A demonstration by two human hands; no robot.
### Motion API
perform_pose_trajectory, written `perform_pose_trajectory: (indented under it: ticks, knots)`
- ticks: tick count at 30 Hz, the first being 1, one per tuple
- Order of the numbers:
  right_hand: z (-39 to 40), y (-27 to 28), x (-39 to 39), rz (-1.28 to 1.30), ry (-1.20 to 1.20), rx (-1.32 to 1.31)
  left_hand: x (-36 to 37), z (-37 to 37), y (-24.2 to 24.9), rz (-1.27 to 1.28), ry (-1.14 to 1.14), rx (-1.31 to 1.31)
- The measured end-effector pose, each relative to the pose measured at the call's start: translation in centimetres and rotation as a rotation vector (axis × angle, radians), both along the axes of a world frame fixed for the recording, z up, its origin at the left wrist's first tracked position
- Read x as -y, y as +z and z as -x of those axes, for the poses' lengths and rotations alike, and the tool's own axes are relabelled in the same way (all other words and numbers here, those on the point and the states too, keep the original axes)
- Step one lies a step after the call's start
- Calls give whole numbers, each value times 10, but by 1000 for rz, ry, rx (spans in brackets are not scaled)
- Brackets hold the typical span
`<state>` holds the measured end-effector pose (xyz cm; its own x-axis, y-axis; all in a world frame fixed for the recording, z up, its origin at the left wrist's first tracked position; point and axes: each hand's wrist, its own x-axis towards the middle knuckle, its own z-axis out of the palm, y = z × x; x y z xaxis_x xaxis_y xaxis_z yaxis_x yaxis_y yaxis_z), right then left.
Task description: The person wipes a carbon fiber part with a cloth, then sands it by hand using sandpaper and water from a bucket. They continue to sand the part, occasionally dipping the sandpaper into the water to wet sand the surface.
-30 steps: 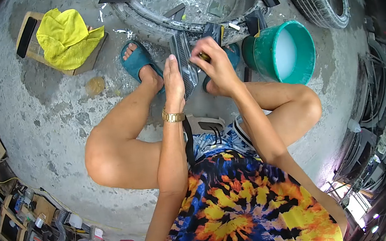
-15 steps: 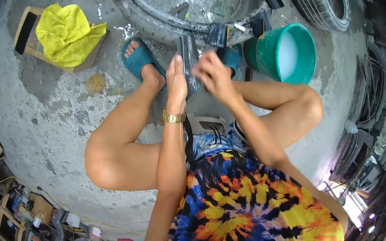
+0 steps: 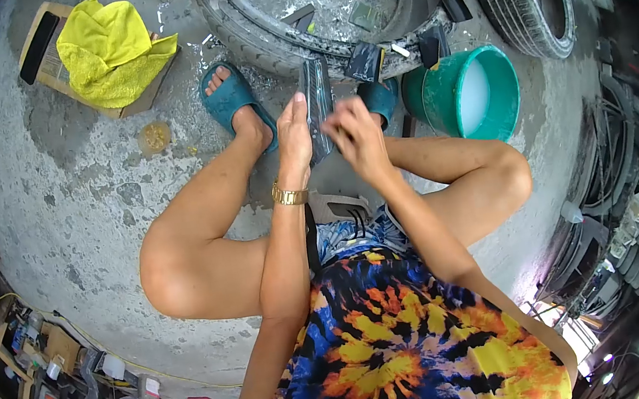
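My left hand [image 3: 295,140] grips the left side of a long, dark, glossy strip-like part [image 3: 317,99], held lengthwise between my knees and wet-looking on its face. A gold watch [image 3: 289,194] is on that wrist. On the other side, my right hand [image 3: 361,139] has its fingers bent and drawn together at the strip's right edge. Its fingertips are slightly blurred, and whatever they may pinch is hidden. Just beyond the strip lies a tire [image 3: 259,50] with several dark pads [image 3: 365,61] on its rim.
A green bucket [image 3: 510,85] of cloudy liquid stands by my right foot. A yellow cloth [image 3: 107,54] and a black phone [image 3: 40,48] rest on a box at the left. Another tire [image 3: 508,5] leans at the back right. Dark parts [image 3: 632,215] are stacked along the right.
My right hand has shifted slightly down along the strip, its fingers still curled. My left hand keeps its grip, and the strip sits a little lower in view.
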<state>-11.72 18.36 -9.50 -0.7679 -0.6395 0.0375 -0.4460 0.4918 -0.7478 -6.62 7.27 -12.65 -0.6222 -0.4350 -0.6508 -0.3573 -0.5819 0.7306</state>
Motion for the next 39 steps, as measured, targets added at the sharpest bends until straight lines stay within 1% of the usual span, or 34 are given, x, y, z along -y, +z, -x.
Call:
perform_pose_trajectory:
  ticks: [1, 5, 8, 9, 10, 11, 12, 13, 14, 16, 17, 18, 20, 21, 22, 23, 25, 26, 27, 30, 31, 32, 33, 34, 35, 36, 38, 39]
  knots:
    - [-8, 3, -6, 3, 7, 41, -1, 0, 1, 5, 1, -17]
    - [29, -8, 22, -4, -34, 14, -6, -6, -13, -2, -31, -56]
    - [-10, -10, -6, 47, -17, 36, 1, -1, -12, 12, -34, -36]
    - [-18, 3, -9, -4, 2, 105, 0, -1, -8, 2, -31, -16]
    - [-9, 2, -5, -9, 2, 107, -2, -2, -4, -12, -31, 8]
    - [5, -4, 4, -17, -3, 34, -6, -2, -4, 104, -24, 15]
    - [20, -8, 14, -26, -8, -42, -6, -2, -4, 97, -32, 17]
    - [31, -13, 26, -7, -48, -27, -4, -3, -6, 45, -36, -14]
    - [25, -13, 22, -9, -45, -26, -2, -3, -5, -4, -36, -45]
    - [3, -14, 6, -30, -68, -64, -1, -1, -5, -6, -23, -75]
    - [-12, -10, -6, -4, 1, -88, 1, 1, 1, 6, -9, -42]
    - [-7, -10, -4, -6, 4, -88, 0, 1, 5, 13, 4, -3]
    - [9, -10, 5, -31, 19, -111, -4, -5, -6, 50, -35, -12]
    - [27, -14, 19, -57, -17, -81, -5, -6, -16, 18, -32, -39]
    - [38, -14, 32, -22, -32, -98, -5, -5, -17, -14, -25, -67]
    - [31, -12, 27, -28, -40, -103, -7, -8, -15, -16, -25, -66]
    - [-2, -12, 9, 2, -44, -119, 0, -2, -1, 63, -19, -35]
    - [-22, -12, -4, 25, -40, -117, 3, 2, 0, 68, -13, -44]
    - [-24, -5, -6, 14, -41, -89, 3, 2, -1, 68, -11, -57]
    - [30, -20, 23, -21, -109, -122, 0, -5, -9, 100, -74, -30]
    - [39, -20, 31, 1, -136, -68, 1, -4, -7, 35, -54, -32]
    - [29, -21, 25, 2, -133, -67, 4, -3, -5, -30, -32, -31]
    - [11, -22, 12, 24, -120, -81, 4, -8, -30, -47, -81, -42]
    - [-3, -19, 2, 49, -106, -101, 7, -3, -24, -39, -76, -54]
    - [-17, -10, -6, 85, -95, -31, 7, 1, -13, 0, -34, -36]
    - [-8, -12, -2, 83, -95, -28, 5, -1, -5, 31, 3, -8]
    - [24, -16, 11, 70, -138, -37, 5, -6, -3, 2, -37, -19]
    - [36, -17, 23, 101, -173, 17, 7, -5, -5, -12, -56, -49]
